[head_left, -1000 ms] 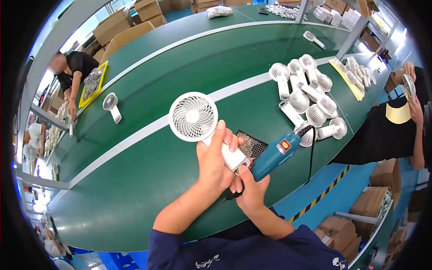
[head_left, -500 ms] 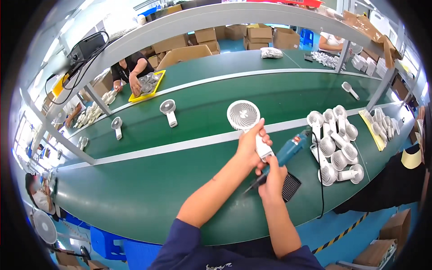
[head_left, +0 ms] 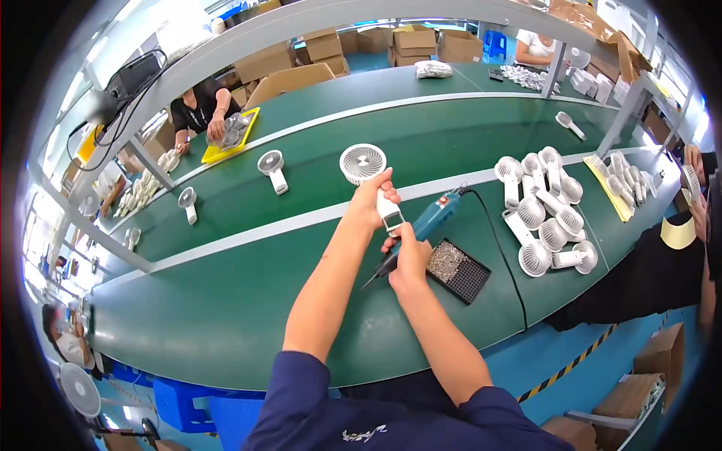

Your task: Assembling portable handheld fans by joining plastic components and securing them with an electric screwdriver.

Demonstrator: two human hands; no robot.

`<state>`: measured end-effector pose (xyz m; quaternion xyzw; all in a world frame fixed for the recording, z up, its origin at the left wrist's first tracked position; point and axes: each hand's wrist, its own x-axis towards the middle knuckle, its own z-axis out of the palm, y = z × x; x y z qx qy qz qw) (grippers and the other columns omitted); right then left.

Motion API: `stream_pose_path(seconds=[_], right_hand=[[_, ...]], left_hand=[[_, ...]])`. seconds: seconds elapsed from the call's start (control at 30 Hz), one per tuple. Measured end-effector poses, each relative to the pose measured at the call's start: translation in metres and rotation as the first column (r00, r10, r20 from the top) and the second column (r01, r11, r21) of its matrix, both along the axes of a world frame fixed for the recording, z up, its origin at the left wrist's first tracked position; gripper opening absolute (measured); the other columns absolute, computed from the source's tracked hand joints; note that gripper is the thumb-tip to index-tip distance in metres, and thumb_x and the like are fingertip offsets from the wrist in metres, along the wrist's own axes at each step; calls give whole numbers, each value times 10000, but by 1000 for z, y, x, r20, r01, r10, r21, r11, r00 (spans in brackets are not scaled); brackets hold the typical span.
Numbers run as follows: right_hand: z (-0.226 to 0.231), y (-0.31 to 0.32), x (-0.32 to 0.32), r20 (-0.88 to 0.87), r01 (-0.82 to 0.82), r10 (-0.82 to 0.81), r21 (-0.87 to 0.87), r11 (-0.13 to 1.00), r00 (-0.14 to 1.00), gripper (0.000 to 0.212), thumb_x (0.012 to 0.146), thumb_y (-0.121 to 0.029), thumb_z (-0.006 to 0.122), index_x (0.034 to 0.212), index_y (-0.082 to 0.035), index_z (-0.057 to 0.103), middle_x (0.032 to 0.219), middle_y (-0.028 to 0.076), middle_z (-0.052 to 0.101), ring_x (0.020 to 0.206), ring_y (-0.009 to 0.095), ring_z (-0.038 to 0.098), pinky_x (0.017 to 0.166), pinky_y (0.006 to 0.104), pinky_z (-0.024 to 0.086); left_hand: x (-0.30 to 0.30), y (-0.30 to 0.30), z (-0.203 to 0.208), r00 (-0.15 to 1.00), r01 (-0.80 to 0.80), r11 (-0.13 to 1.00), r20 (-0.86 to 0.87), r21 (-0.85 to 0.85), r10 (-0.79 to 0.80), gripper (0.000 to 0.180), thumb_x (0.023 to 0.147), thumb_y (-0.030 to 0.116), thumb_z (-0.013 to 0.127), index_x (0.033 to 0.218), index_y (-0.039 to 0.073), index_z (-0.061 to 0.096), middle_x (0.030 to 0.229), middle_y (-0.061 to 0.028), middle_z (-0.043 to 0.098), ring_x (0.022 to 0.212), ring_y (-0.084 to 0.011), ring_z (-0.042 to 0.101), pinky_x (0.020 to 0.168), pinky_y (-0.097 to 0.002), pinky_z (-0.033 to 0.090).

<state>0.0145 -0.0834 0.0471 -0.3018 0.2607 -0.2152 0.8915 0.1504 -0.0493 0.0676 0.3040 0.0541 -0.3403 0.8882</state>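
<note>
Left grip on white fan, right grip on teal screwdriver

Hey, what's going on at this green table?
A person's left hand holds a white handheld fan with a round grille by its handle. Their right hand grips a teal and black electric screwdriver, its tip pointing away from the fan. Beside that hand lies a black perforated tray, partly filled with small pieces. More white fans lie grouped to the right.

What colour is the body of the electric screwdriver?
The electric screwdriver has a teal-blue body, shown best in the head view.
</note>
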Motion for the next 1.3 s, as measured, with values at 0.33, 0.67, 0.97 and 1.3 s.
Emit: stream_pose_path(seconds=[0.33, 0.67, 0.97, 1.3], right_hand=[[10, 2, -43, 63, 36, -29, -121, 992, 998, 86, 862, -53, 601, 878, 26, 567, 726, 80, 634, 548, 153, 632, 490, 254, 466], [23, -74, -112, 104, 105, -83, -224, 969, 991, 121, 852, -22, 604, 940, 13, 527, 669, 110, 612, 531, 190, 607, 473, 291, 466], [17, -318, -211, 144, 382, -740, -910, 163, 657, 109, 885, -32, 588, 955, 39, 545, 792, 106, 661, 669, 174, 677, 548, 278, 484], [-2, -436, -229, 173, -294, -886, -901, -319, 431, 274, 752, -158, 710, 949, 2, 608, 845, 205, 628, 807, 413, 628, 705, 467, 498]], left_hand=[[-77, 4, 20, 978, -11, 997, 206, -71, 26, 269, 994, 236, 576, 796, 107, 448, 607, 24, 396, 510, -82, 380, 459, -245, 359], [-115, 13, 53, 686, 416, 860, 520, 294, -509, 620, 868, 309, 719, 1324, 12, 421, 1198, -203, 588, 1122, -294, 577, 925, -439, 489], [-90, 96, -7, 751, 48, 807, 511, 589, -418, 295, 927, 135, 624, 1180, -3, 563, 1057, -102, 639, 914, -173, 638, 825, -315, 520], [-87, 134, -50, 844, -143, 851, 511, 505, -162, 185, 975, 124, 562, 1109, 0, 585, 957, -68, 620, 817, -144, 608, 725, -282, 518]])
